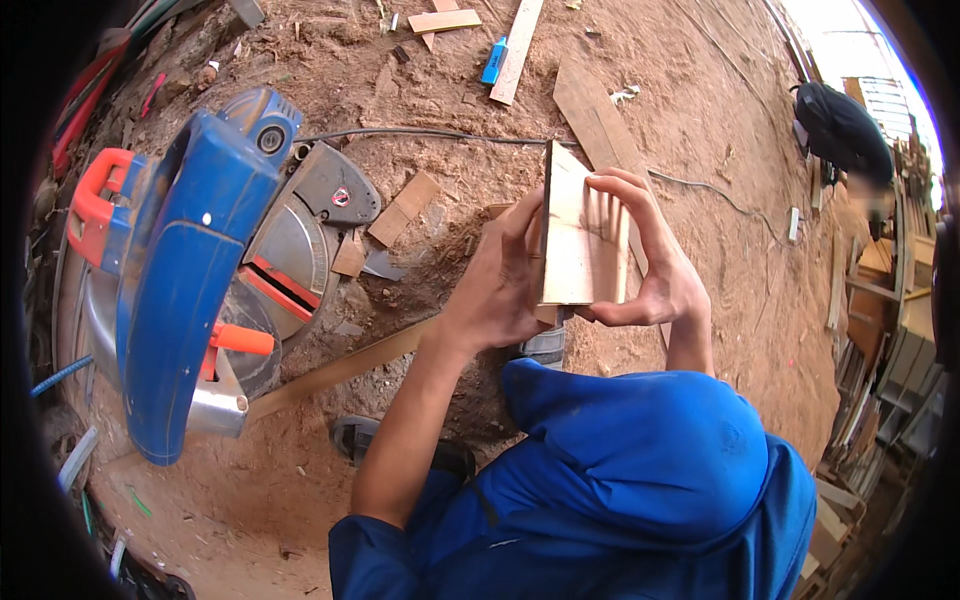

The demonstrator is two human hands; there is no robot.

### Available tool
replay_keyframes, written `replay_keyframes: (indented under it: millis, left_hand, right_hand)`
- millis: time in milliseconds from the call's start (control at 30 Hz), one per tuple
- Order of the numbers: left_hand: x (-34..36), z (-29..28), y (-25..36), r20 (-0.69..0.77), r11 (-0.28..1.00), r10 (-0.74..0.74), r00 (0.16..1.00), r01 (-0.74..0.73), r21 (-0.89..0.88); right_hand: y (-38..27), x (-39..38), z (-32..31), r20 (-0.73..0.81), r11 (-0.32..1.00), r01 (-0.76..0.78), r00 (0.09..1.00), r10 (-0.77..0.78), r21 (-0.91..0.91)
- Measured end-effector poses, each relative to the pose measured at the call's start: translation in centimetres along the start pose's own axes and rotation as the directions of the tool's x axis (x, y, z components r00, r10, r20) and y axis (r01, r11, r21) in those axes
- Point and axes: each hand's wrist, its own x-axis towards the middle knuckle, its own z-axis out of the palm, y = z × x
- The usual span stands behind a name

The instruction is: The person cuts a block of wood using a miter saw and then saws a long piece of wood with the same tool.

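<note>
Both my hands hold a short piece of pale wooden board (578, 255) up in front of my body. My left hand (495, 275) grips its left side, thumb near the dark long edge. On the other side, my right hand (655, 265) is bent round the board, fingertips at the far right corner and thumb at the near end. More wood shows below the near end, but I cannot tell whether it is a second piece. To the left on the ground stands a blue mitre saw (195, 240) with an orange handle (98, 208).
Wood offcuts (405, 207) lie beside the saw. A long plank (600, 115) and a thin strip (518, 50) lie ahead, near a small blue item (494, 60). A black cable (430, 132) crosses the dirt. Stacked timber (905, 340) and a black bag (845, 130) are on the right.
</note>
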Motion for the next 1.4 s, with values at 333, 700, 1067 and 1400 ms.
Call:
replay_keyframes:
  millis: [333,700,1067,1400]
  left_hand:
    - [-0.3,-1.7,0.0,-0.082,0.992,-0.013,0.997,0.023,0.127]
    - [-0.2,-2.7,0.4,-0.085,0.982,-0.022,0.996,0.038,0.187]
    - [-0.2,-3.4,0.6,-0.039,0.973,0.020,0.999,-0.011,0.232]
    - [1.8,-6.6,2.7,0.118,1.000,-0.023,0.993,0.024,-0.001]
  right_hand:
    - [0.6,-2.0,0.0,-0.041,0.970,-0.234,0.972,0.232,-0.062]
    - [-1.4,-1.1,0.3,0.010,0.986,-0.072,0.997,0.074,-0.150]
    - [-2.8,-0.7,-0.6,0.081,0.958,-0.046,0.994,0.072,-0.283]
    - [-3.1,-0.7,-0.3,0.061,0.952,-0.081,0.993,0.104,-0.296]
